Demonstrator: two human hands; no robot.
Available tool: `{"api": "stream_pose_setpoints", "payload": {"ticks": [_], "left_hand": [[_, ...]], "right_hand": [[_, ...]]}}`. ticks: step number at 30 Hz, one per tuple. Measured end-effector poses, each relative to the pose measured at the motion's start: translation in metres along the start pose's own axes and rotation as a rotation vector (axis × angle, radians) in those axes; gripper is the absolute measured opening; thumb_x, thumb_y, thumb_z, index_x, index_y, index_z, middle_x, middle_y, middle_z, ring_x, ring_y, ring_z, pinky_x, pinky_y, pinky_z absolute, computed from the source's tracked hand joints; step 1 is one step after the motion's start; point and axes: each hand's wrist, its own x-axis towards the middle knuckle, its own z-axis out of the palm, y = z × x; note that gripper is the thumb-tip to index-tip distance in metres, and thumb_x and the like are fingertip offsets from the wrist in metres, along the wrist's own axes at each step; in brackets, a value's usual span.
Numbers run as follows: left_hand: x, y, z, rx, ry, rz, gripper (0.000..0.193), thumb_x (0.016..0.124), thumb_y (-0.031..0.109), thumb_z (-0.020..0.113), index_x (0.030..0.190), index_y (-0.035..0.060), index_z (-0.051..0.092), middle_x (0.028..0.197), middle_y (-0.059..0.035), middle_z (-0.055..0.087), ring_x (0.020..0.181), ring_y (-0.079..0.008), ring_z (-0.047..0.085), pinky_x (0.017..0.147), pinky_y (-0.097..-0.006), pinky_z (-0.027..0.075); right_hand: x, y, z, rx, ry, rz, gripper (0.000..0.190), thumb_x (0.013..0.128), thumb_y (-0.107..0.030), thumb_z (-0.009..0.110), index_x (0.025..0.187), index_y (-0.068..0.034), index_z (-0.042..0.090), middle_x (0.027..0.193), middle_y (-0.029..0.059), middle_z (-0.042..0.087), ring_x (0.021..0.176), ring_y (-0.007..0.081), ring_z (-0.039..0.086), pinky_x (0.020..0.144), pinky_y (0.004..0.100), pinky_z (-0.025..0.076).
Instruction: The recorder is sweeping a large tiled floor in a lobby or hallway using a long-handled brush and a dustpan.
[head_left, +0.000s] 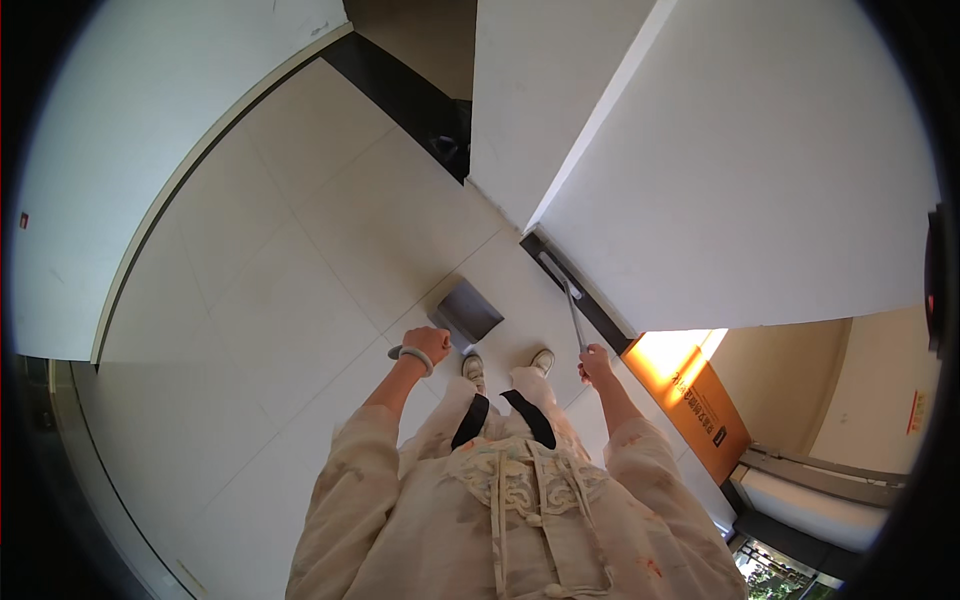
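My left hand (427, 346) is closed in a fist around the grey handle of a long-handled dustpan (471, 311). The dustpan's dark grey pan lies beyond that fist, just in front of my shoes. A pale ring circles the left wrist. My right hand (595, 364) grips the thin grey stick of a broom (574, 315). From there the stick runs away from me to the broom's narrow light head, which lies along the dark skirting at the foot of the white wall on the right. The bristles cannot be made out.
Pale tiles (322, 300) cover the floor. A white wall with dark skirting (600, 315) stands close on the right, with a corner ahead of it. Past its end lies an orange mat (697, 412) bearing writing, partly sunlit. Another white wall (150, 112) curves along the left.
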Motion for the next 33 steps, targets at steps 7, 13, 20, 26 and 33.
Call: {"api": "stream_pose_setpoints", "payload": {"ticks": [7,13,20,26,33], "left_hand": [[0.023,0.005,-0.010,0.002,-0.069,-0.072,0.012,0.077,0.030,0.060,0.082,0.0193,0.063,0.081,-0.0014,0.066,0.080,-0.0212,0.062,0.071,-0.0357,0.048],[0.031,0.003,-0.019,-0.019,-0.053,-0.064,0.012,0.076,0.028,0.056,0.080,0.0196,0.063,0.078,-0.0025,0.066,0.077,-0.0222,0.063,0.070,-0.0369,0.049],[0.019,-0.004,-0.006,-0.055,-0.009,-0.063,0.011,0.075,0.027,0.056,0.079,0.0191,0.063,0.076,-0.0025,0.065,0.076,-0.0228,0.062,0.069,-0.0370,0.049],[0.013,0.000,-0.007,-0.050,-0.044,-0.078,0.010,0.075,0.024,0.057,0.080,0.0190,0.063,0.078,-0.0032,0.065,0.078,-0.0230,0.062,0.070,-0.0373,0.048],[-0.007,-0.023,0.004,-0.128,0.039,-0.139,0.012,0.075,0.027,0.056,0.079,0.0190,0.064,0.078,-0.0032,0.066,0.078,-0.0235,0.062,0.071,-0.0369,0.048]], "right_hand": [[-0.045,0.009,0.032,-0.545,-0.164,-0.169,0.029,0.074,-0.004,0.055,0.103,-0.002,0.053,0.065,0.0145,0.056,0.043,0.0201,0.053,0.034,0.0345,0.041],[-0.078,-0.044,-0.039,-0.139,-0.346,0.140,0.040,0.079,-0.002,0.054,0.118,-0.005,0.046,0.059,0.0087,0.048,0.040,0.0130,0.042,0.034,0.0271,0.030],[-0.032,-0.053,0.000,-0.216,-0.218,-0.030,0.040,0.079,-0.003,0.053,0.118,-0.004,0.043,0.058,0.0081,0.047,0.040,0.0142,0.042,0.033,0.0277,0.030],[-0.007,-0.001,0.073,-0.674,-0.134,-0.242,0.039,0.075,-0.001,0.055,0.114,-0.003,0.046,0.062,0.0109,0.052,0.044,0.0169,0.050,0.034,0.0292,0.035],[-0.073,-0.037,0.024,-0.274,-0.456,0.063,0.044,0.073,0.003,0.057,0.115,-0.004,0.048,0.060,0.0096,0.050,0.041,0.0137,0.044,0.033,0.0276,0.030]]}}
